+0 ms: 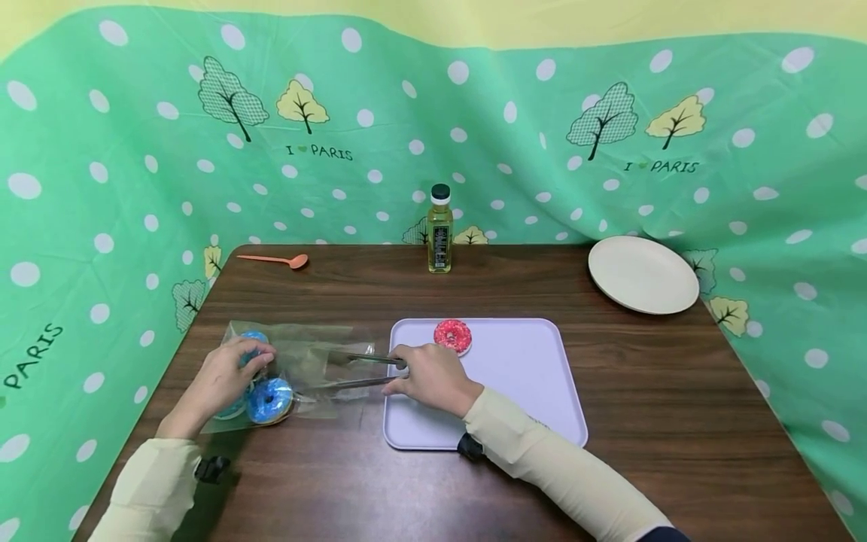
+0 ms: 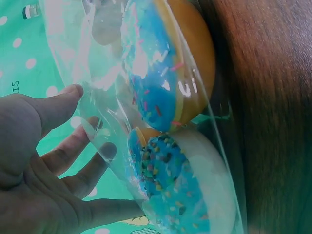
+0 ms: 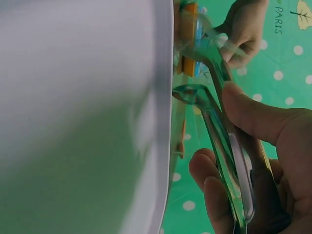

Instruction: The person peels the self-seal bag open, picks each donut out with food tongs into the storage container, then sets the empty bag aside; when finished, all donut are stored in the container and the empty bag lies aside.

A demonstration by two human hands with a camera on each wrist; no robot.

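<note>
The right hand [image 1: 436, 376] holds the metal tongs [image 1: 369, 382] with its thumb on one side and fingers on the other. The two arms of the tongs stand a little way apart, with a gap between them. The tongs lie long-ways from right to left, and their tips point at the front blue donut [image 1: 281, 391] — it sits to the left, near the tips but not touching them. The clear bag [image 1: 294, 350] stretches the same way, with its blue donuts at the far left end. I cannot tell if the tips are inside the bag or on top of it.

The left hand [image 1: 220, 376] is much nearer to the donuts. Its fingers are bent and touch the bag, but I cannot tell if they pinch it.

The bag is thin, shiny and crinkly. The donuts are round and fat. In the left wrist view, one has glossy blue icing, pink sprinkles and a tan side; another has tiny bits of many colors and a pale side. The tongs are smooth and shiny. A red donut [image 1: 463, 340] with white specks sits on the flat, pale purple tray [image 1: 521, 376] — its corners are round.
</note>
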